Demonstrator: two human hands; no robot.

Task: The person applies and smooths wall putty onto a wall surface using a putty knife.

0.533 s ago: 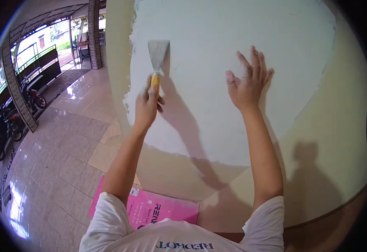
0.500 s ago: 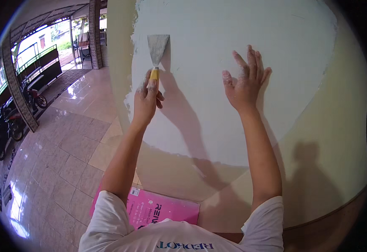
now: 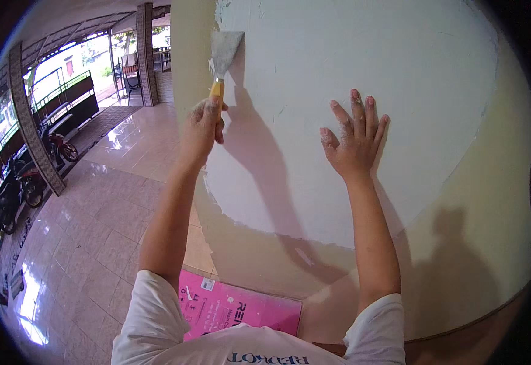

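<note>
My left hand (image 3: 203, 129) is closed round the yellow handle of a putty knife (image 3: 226, 53). Its wide blade, smeared with whitish filler, points up and lies at the left border of a large white plastered patch (image 3: 296, 158) on the cream wall (image 3: 259, 255). Further right, my right hand (image 3: 354, 140) rests with spread fingers against the patch, holding nothing. White residue coats the fingers of both hands. The patch has a ragged edge along its left and lower sides.
A pink flattened cardboard sheet (image 3: 241, 307) lies on the floor at the wall's foot. Glossy tiles (image 3: 101, 219) stretch to the left, with a pillar (image 3: 34, 121), parked motorcycles (image 3: 31, 188) and a dark gate (image 3: 71, 100) beyond. A brown strip (image 3: 484, 322) runs along the wall's base.
The putty knife has moved up and left to the edge of the white patch with my left hand. My right hand has spread its fingers flatter, slightly lower on the wall.
</note>
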